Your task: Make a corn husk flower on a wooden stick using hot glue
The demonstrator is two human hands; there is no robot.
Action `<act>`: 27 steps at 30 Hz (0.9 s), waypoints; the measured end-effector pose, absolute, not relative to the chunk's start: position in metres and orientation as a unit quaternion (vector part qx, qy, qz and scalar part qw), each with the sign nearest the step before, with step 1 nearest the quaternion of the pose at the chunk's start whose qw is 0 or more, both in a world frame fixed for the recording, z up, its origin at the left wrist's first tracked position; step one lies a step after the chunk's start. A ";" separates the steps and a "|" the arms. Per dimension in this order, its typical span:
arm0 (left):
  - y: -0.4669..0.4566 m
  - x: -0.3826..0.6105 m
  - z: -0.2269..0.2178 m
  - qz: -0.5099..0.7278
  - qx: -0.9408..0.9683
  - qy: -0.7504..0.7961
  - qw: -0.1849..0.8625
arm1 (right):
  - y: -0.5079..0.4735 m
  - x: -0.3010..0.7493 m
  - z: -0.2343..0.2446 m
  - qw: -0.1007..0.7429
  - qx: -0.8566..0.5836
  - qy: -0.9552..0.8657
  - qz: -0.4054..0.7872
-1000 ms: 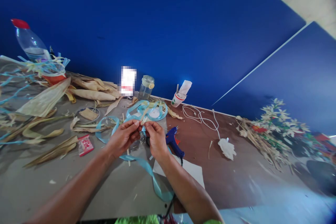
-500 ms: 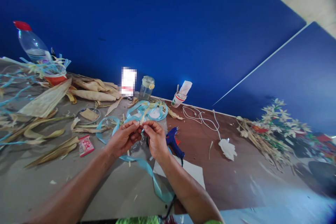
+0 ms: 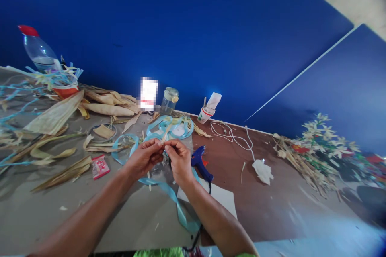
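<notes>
My left hand (image 3: 146, 156) and my right hand (image 3: 178, 158) meet over the table, fingertips pinched together. Between them is a thin strip of pale corn husk (image 3: 165, 131), its free end pointing up and away from me. The part inside my fingers is hidden. Light-blue ribbon (image 3: 171, 194) trails below my hands toward the table's front, and more blue ribbon (image 3: 153, 126) lies in loops behind them. Just right of my right hand a blue glue gun (image 3: 200, 164) rests beside a white sheet (image 3: 224, 198), which my right forearm partly covers.
Dried corn husks (image 3: 111, 108) and a red candy packet (image 3: 100, 166) lie on the left. At the back stand a lidded jar (image 3: 169, 100), a paper cup (image 3: 205, 115) and a red-capped bottle (image 3: 39, 50). A white cable (image 3: 232, 134) and husk flowers (image 3: 324, 140) are on the right.
The view has shifted very slightly. More of the husk strip's length shows tilted rightward above my fingers; both hands stay pinched in nearly the same place.
</notes>
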State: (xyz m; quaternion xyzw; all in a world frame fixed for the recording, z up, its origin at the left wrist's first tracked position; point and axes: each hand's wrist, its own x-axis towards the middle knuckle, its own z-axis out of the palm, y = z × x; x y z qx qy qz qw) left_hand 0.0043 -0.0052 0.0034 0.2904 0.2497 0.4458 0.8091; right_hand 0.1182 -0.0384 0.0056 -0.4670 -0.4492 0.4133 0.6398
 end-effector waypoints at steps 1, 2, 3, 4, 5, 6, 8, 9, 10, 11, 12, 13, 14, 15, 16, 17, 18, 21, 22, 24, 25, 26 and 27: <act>-0.005 0.004 0.003 0.447 0.294 0.250 0.807 | -0.039 0.118 0.006 0.637 -0.470 -0.455 0.408; -0.005 0.005 0.003 0.449 0.297 0.250 0.804 | -0.039 0.118 0.006 0.634 -0.473 -0.458 0.405; -0.005 0.005 0.003 0.451 0.301 0.251 0.802 | -0.039 0.118 0.006 0.632 -0.476 -0.459 0.404; -0.005 0.005 0.003 0.452 0.304 0.254 0.799 | -0.039 0.118 0.006 0.631 -0.479 -0.458 0.404; -0.005 0.005 0.003 0.453 0.308 0.257 0.796 | -0.039 0.117 0.006 0.631 -0.482 -0.454 0.404; -0.006 0.005 0.003 0.453 0.311 0.260 0.794 | -0.038 0.117 0.006 0.632 -0.485 -0.448 0.406; -0.006 0.005 0.002 0.448 0.319 0.263 0.793 | -0.038 0.116 0.006 0.633 -0.490 -0.435 0.412; -0.007 0.004 0.002 0.444 0.323 0.260 0.794 | -0.038 0.116 0.006 0.634 -0.491 -0.429 0.416; -0.007 0.004 0.001 0.439 0.328 0.256 0.796 | -0.038 0.116 0.006 0.633 -0.492 -0.424 0.421; -0.007 0.004 0.001 0.435 0.334 0.252 0.798 | -0.037 0.116 0.006 0.631 -0.494 -0.422 0.423; -0.007 0.004 0.001 0.431 0.339 0.251 0.798 | -0.037 0.115 0.007 0.628 -0.498 -0.422 0.423; -0.007 0.004 0.000 0.429 0.343 0.251 0.797 | -0.038 0.115 0.007 0.624 -0.506 -0.423 0.419; -0.007 0.004 0.000 0.428 0.347 0.254 0.795 | -0.038 0.115 0.008 0.618 -0.516 -0.427 0.412; -0.007 0.004 0.001 0.427 0.350 0.257 0.793 | -0.038 0.115 0.009 0.610 -0.527 -0.435 0.401; -0.007 0.004 0.001 0.427 0.351 0.261 0.791 | -0.039 0.115 0.010 0.603 -0.538 -0.445 0.385; -0.007 0.004 0.000 0.428 0.353 0.262 0.790 | -0.040 0.115 0.012 0.597 -0.548 -0.458 0.367; -0.006 0.004 0.000 0.428 0.354 0.263 0.789 | -0.041 0.115 0.013 0.592 -0.555 -0.472 0.345; -0.006 0.004 -0.002 0.429 0.351 0.262 0.790 | -0.045 0.116 0.014 0.590 -0.557 -0.511 0.282; -0.006 0.004 -0.002 0.430 0.349 0.262 0.790 | -0.046 0.116 0.014 0.592 -0.554 -0.520 0.270; -0.005 0.004 -0.002 0.437 0.340 0.269 0.788 | -0.048 0.116 0.013 0.595 -0.543 -0.532 0.259; -0.005 0.004 -0.002 0.443 0.336 0.276 0.784 | -0.049 0.116 0.013 0.597 -0.538 -0.537 0.257; -0.005 0.004 -0.001 0.450 0.331 0.286 0.778 | -0.049 0.116 0.012 0.597 -0.534 -0.542 0.255; -0.005 0.004 0.001 0.458 0.328 0.297 0.772 | -0.050 0.115 0.011 0.595 -0.530 -0.549 0.254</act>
